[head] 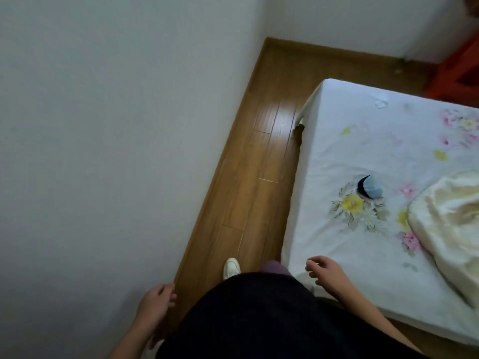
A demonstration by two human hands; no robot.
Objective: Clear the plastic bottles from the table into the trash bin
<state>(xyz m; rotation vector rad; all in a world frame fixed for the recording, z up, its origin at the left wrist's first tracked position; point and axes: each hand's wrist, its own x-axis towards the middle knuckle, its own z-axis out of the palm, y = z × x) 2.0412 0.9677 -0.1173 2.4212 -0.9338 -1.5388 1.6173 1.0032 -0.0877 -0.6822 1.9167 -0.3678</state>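
Note:
No plastic bottle, table or trash bin shows in the head view. My left hand hangs by the white wall at the lower left, fingers loosely curled and holding nothing. My right hand hovers over the near corner of the bed, fingers spread and empty. Between them are my dark clothing and one white shoe on the wooden floor.
A bed with a white flowered sheet fills the right side. A small blue and black object lies on it, next to a cream quilt. A narrow strip of wooden floor runs between wall and bed. Something red stands at the far right corner.

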